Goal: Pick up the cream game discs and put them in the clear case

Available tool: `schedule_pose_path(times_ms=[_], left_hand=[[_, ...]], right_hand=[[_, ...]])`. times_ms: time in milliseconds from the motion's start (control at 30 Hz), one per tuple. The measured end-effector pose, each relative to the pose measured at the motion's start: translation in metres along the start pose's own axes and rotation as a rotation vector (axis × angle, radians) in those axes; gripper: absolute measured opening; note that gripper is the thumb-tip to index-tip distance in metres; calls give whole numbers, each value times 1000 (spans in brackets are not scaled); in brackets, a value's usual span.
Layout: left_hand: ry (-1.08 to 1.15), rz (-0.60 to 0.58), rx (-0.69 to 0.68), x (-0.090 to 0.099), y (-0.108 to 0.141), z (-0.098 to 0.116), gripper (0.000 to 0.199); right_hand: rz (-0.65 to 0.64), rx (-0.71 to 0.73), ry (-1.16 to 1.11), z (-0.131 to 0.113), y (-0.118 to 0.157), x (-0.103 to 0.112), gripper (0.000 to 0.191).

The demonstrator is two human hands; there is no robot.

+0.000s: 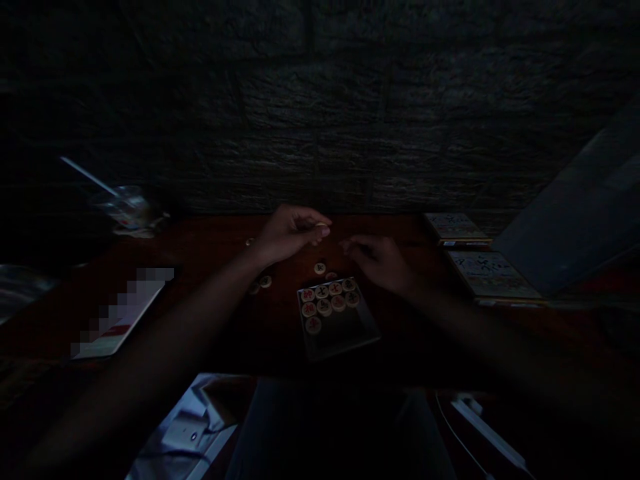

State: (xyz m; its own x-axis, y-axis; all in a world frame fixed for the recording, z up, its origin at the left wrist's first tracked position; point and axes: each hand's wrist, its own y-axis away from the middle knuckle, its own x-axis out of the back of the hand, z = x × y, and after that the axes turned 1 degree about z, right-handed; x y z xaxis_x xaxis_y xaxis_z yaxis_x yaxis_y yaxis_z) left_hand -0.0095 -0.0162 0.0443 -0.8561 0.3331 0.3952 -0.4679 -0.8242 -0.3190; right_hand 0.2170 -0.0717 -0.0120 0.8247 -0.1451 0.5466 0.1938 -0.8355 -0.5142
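Pinched between the thumb and fingers of my left hand (295, 233) is a round game piece (321, 225), raised over the dark wooden table (210, 243). My right hand (377, 260) hovers to its right, fingers bent and thumb near the fingertips; whether anything small is between them is too dark to tell. Below the hands a square box (345, 347) holds several round pieces marked in red or black, in rows at its far side. A loose piece (320, 268) lies just beyond the box, and a few more (265, 281) lie beside my left forearm.
Two flat boxes (456, 228) (493, 273) lie at the right. A plastic cup with a straw (131, 210) stands at the far left, with a pixelated flat object (125, 313) nearer. Behind the table rises a stone wall (320, 133). A white power bank (185, 430) sits below the table edge.
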Motion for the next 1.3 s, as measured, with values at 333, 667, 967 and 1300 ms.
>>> schedule_pose_path(times_ms=[333, 667, 967, 1300], left_hand=[[236, 55, 26, -40, 7, -15, 31], [344, 23, 85, -35, 17, -21, 31], [428, -19, 119, -39, 19, -23, 24], [284, 1, -47, -39, 18, -26, 29]], right_hand=[[-15, 2, -129, -10, 3, 0, 27], [107, -87, -252, -7, 2, -3, 24], [122, -124, -344, -11, 2, -4, 27], [121, -183, -370, -13, 2, -2, 23]])
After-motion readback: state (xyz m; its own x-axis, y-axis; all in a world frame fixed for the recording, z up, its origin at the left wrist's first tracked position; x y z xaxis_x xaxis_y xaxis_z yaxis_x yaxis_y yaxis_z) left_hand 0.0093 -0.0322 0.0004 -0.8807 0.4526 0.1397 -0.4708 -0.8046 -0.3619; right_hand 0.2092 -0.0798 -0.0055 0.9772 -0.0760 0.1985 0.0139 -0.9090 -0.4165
